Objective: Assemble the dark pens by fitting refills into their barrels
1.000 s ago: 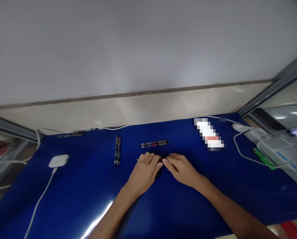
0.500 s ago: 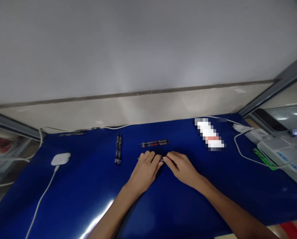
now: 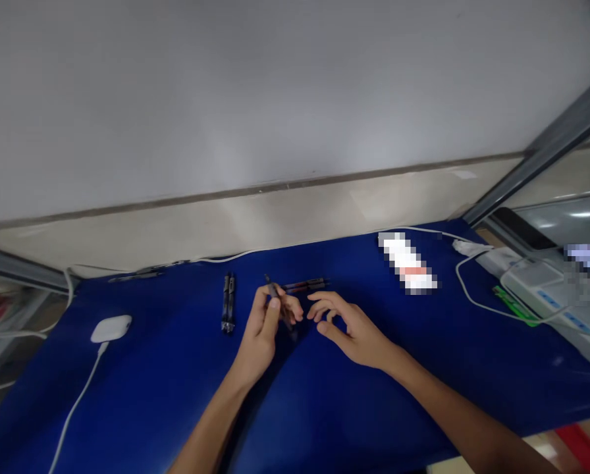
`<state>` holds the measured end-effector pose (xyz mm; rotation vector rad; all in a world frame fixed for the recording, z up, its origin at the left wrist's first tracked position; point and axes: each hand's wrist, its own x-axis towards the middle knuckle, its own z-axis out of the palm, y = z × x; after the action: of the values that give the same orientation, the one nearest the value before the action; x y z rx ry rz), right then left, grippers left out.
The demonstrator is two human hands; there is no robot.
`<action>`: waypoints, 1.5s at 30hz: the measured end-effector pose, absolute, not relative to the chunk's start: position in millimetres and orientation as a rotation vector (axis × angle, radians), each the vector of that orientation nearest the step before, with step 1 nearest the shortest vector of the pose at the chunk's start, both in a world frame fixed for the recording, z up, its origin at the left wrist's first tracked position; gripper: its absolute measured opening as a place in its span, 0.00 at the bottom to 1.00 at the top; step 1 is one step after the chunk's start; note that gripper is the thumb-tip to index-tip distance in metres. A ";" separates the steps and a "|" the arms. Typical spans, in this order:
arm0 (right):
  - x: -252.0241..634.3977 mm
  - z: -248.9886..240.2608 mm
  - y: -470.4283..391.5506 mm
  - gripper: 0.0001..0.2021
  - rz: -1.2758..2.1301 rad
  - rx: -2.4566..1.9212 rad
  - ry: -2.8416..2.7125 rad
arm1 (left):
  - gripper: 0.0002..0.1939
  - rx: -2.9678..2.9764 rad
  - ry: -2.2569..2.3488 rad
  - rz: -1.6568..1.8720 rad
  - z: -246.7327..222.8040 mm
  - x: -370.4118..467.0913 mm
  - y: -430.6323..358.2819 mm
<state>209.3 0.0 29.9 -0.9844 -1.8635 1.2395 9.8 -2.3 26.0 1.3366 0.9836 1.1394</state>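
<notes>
My left hand (image 3: 265,329) is closed around a dark pen (image 3: 272,288), tilted with its upper end pointing away from me. The pen's lower end is blurred. Just to the right, my right hand (image 3: 351,329) hovers with curved, parted fingers and nothing between them. Beyond the hands lies a pair of pens (image 3: 311,285) with some red on them, partly hidden by my left hand. Left of my left hand, another pair of dark pens (image 3: 228,303) lies side by side on the blue tabletop (image 3: 299,415).
A white earbud case (image 3: 111,328) with a cable lies at the left. Dark pens (image 3: 135,275) rest near the wall. A pixelated phone-like object (image 3: 407,262) is at the back right. A green packet (image 3: 515,306) sits beside a white power strip (image 3: 546,289) with cables.
Both hands were together on a pen low over the table. Now my left hand has turned and lifted the pen to a slant, and my right hand has let go and opened.
</notes>
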 end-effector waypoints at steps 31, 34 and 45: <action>211.1 29.1 11.1 0.21 1.896 -0.781 -0.666 | 0.27 1.154 0.786 0.693 20.2 37.3 -12.4; 211.6 30.1 11.9 0.19 1.926 -0.667 -0.504 | 0.34 1.046 0.775 0.677 21.6 34.3 -10.5; 210.9 31.7 12.9 0.19 2.004 -0.459 -0.285 | 0.40 0.811 0.657 0.709 13.4 32.9 -7.3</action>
<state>210.9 12.9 31.7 -0.4591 -0.2853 2.0039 32.9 -7.3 13.4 0.8106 0.6566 0.7091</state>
